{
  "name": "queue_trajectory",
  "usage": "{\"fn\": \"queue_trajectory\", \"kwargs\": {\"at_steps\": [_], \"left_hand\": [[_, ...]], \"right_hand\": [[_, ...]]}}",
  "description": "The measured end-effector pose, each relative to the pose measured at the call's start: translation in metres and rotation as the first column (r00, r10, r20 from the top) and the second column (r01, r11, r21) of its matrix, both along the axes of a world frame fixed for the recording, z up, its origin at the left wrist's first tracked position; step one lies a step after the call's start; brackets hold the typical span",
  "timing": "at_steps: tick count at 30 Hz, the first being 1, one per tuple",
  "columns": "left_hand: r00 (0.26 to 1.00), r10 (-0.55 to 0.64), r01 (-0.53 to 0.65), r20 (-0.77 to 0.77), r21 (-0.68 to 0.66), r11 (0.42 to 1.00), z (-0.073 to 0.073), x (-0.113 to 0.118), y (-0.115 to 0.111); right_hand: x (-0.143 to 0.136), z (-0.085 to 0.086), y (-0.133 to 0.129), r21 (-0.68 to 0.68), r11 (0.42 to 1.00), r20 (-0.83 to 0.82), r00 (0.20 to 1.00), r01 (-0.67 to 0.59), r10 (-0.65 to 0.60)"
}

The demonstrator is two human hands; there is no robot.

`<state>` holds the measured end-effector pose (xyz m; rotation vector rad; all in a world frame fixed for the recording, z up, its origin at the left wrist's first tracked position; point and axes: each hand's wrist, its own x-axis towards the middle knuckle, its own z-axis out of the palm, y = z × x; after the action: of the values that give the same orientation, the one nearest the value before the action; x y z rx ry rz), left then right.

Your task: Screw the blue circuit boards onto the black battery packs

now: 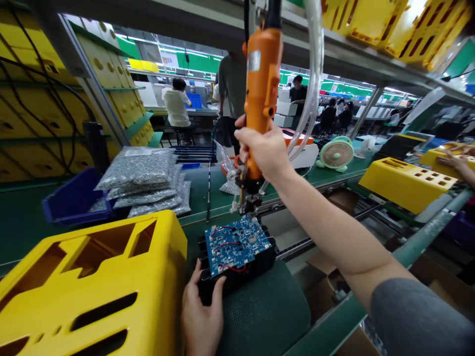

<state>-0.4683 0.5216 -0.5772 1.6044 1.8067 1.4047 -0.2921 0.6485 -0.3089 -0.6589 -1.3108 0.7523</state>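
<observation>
My right hand is wrapped round an orange electric screwdriver, held upright with its cable and clear hose running upward. Its tip is over the far edge of a blue circuit board; whether it touches the board I cannot make out. The board, with red wires on it, lies on a black housing on the green work surface. My left hand grips the housing's near left corner between thumb and fingers. Close to that hand, on the left, stands a big yellow casing with slots.
Behind lie stacked bags of small metal parts beside a dark blue bin. A green fan and another yellow casing stand to the right. A co-worker's hand shows at the far right. A shelf with yellow casings hangs overhead.
</observation>
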Motion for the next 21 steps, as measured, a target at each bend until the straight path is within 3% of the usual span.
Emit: {"fn": "queue_trajectory", "kwargs": {"at_steps": [3,5,13,21], "left_hand": [[1.0,-0.006,0.005,0.013,0.008,1.0,0.001,0.001,0.0],[1.0,-0.003,0.003,0.015,0.004,1.0,0.001,0.001,-0.001],[1.0,-0.007,0.007,0.027,-0.011,1.0,-0.001,0.001,0.0],[1.0,0.004,-0.003,0.027,-0.025,1.0,0.004,0.002,-0.001]], "right_hand": [[0.011,0.02,0.013,0.068,0.993,0.02,0.995,0.099,-0.1],[0.015,0.025,0.022,0.081,0.986,0.02,0.988,0.149,-0.151],[0.013,-0.012,0.034,0.011,0.994,-0.016,0.994,0.108,-0.108],[0.014,-0.024,0.033,0.014,0.997,-0.032,0.996,0.078,-0.078]]}}
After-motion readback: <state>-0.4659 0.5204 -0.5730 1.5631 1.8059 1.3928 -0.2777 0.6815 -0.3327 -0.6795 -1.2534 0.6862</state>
